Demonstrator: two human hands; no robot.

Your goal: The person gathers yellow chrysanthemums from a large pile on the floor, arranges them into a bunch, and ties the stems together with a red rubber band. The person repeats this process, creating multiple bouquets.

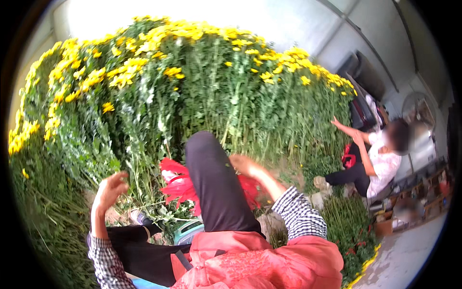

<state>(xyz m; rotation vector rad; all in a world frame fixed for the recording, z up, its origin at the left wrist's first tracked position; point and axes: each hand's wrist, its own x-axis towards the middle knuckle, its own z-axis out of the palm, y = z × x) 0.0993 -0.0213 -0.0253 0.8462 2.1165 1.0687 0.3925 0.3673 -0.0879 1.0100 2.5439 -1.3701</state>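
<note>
A large heap of cut yellow chrysanthemums [216,86] with long leafy stems rises in front of me. My left hand [111,189] is at the lower left, near the stems, its fingers apart and nothing seen in them. Beside my raised knee, my right hand [246,165] is blurred and partly behind the leg; whether it holds anything cannot be told. Red plastic strips [178,184] lie on both sides of that knee, the right-hand part just below my right hand. Loose green leaves lie under the strips on the left.
At the right a person [386,162] in a light top sits beside the heap, arms raised, near a red object [348,157]. A pile of green stems [346,224] lies at the lower right. A teal plastic object [188,233] is below my knee. A standing fan [418,108] is farther back.
</note>
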